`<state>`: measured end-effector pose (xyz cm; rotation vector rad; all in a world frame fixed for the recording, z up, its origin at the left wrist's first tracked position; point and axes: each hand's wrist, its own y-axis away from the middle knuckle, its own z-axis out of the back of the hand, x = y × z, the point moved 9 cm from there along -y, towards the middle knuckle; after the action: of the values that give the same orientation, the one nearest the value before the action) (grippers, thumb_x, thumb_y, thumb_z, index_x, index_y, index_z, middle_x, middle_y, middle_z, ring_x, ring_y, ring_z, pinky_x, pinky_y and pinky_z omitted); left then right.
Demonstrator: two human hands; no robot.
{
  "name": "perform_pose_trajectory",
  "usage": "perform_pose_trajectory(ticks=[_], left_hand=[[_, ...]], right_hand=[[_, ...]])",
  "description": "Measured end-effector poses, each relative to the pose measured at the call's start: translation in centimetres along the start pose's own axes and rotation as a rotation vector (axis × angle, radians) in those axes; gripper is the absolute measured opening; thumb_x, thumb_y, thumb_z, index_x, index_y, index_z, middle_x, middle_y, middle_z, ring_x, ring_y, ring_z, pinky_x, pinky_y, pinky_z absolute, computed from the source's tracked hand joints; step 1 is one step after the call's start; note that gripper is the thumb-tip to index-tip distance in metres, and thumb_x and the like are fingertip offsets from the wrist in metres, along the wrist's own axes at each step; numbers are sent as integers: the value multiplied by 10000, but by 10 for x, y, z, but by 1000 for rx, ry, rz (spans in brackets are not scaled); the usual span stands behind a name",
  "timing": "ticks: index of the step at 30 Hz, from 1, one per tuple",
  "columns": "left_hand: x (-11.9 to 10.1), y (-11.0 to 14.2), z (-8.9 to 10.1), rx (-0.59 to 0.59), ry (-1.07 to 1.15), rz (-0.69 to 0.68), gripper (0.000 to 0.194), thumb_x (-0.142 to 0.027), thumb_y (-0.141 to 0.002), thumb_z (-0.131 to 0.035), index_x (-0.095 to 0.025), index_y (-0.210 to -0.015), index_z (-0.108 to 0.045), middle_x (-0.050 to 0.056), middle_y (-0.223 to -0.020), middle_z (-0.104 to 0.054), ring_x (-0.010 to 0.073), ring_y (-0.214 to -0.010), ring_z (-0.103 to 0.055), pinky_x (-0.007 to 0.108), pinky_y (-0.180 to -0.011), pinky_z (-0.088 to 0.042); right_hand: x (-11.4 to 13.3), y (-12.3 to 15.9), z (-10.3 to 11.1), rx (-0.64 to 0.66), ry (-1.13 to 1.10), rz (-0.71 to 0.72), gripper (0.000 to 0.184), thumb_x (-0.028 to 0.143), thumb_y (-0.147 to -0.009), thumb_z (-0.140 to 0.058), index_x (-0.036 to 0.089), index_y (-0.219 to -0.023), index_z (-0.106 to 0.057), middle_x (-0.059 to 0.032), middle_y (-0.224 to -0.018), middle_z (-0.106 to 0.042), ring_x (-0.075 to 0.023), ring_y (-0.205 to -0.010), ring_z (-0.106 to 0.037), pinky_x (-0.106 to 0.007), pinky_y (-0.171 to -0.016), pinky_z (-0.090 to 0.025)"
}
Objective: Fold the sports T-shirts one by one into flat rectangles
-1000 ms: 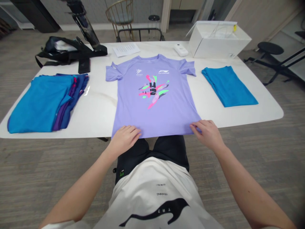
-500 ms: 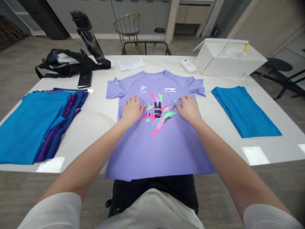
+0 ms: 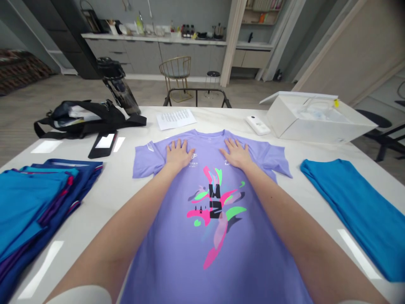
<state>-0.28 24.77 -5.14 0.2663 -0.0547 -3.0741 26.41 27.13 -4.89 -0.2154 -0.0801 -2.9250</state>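
Observation:
A lavender T-shirt lies spread face up on the white table, its collar toward the far side. A pink, green and black print covers its chest. My left hand rests flat on the upper chest near the left shoulder, fingers spread, partly over a small white logo. On the other side of the collar, my right hand lies flat with fingers apart and hides most of a second white logo. Neither hand grips the cloth. Both sleeves stretch outward, slightly creased.
Stacked blue and purple shirts lie at the left, a folded blue garment at the right. Farther back are a phone, black bag, bottle, printed paper, white device and open white box.
Both hands have slid up the shirt from beside the print to the upper chest, fingers spreading flatter. The view has tilted up and come closer, showing the kitchen counter behind.

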Motion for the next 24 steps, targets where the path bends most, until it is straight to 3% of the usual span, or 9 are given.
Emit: perform_pose_trajectory(ticks=[3,6,9,11,13,15,17,20,24], left_hand=[[2,-19,-4,3,25,6,788,-698,-967,-225,-260,-1616,-315,84,-1707,-222,373,-1569,-173,606,-1247,-135],[9,-32,-1,3,71,19,770,-695,-972,-224,-282,-1616,-310,78,-1710,-210,354,-1575,-170,610,-1253,-123],[28,-30,15,-83,123,51,731,-631,-1003,-205,-255,-1627,-272,116,-1713,-183,339,-1570,-198,618,-1241,-178],[48,-20,24,-122,123,81,707,-600,-1013,-191,-242,-1609,-316,142,-1709,-186,361,-1565,-203,669,-1214,-197],[71,-11,24,-93,106,122,705,-604,-1009,-175,-237,-1572,-389,163,-1696,-222,396,-1554,-217,730,-1177,-201],[91,-6,19,-37,89,160,725,-623,-1001,-157,-237,-1559,-411,172,-1685,-250,406,-1548,-227,754,-1162,-192],[105,-6,14,8,81,174,739,-638,-995,-138,-251,-1568,-400,160,-1686,-255,393,-1553,-222,751,-1169,-171],[115,-12,12,34,71,170,748,-661,-988,-121,-286,-1587,-367,119,-1704,-213,368,-1568,-184,738,-1188,-137],[110,-11,18,50,22,176,801,-702,-968,-130,-266,-1616,-306,121,-1713,-172,359,-1575,-165,710,-1211,-114]], right_hand=[[-3,-22,-7,3,14,-1,772,721,-993,-202,295,-1633,-268,-54,-1703,-220,-353,-1556,-180,-722,-1198,-86],[-6,-34,-4,7,-14,16,750,718,-994,-199,318,-1620,-302,-35,-1703,-225,-347,-1555,-188,-720,-1200,-95],[-25,-27,22,-133,-66,-59,725,668,-1016,-149,292,-1600,-354,-55,-1704,-224,-343,-1551,-206,-700,-1202,-151],[-56,-12,39,-219,-84,-228,748,667,-1011,-142,256,-1580,-400,-101,-1695,-246,-392,-1536,-222,-734,-1175,-170],[-93,4,39,-152,-121,-430,792,705,-989,-143,248,-1569,-428,-132,-1680,-275,-468,-1506,-248,-809,-1117,-174],[-121,15,27,-6,-163,-541,818,743,-966,-135,281,-1587,-399,-122,-1687,-260,-515,-1496,-230,-868,-1062,-158],[-138,17,18,73,-170,-541,819,766,-952,-130,328,-1613,-336,-93,-1704,-214,-520,-1515,-167,-898,-1037,-114],[-152,13,12,69,-139,-486,813,785,-941,-135,370,-1622,-288,-67,-1716,-170,-505,-1533,-108,-913,-1023,-77],[-150,11,12,61,-68,-461,846,806,-927,-161,351,-1635,-257,-68,-1719,-154,-526,-1525,-103,-914,-1020,-65]])
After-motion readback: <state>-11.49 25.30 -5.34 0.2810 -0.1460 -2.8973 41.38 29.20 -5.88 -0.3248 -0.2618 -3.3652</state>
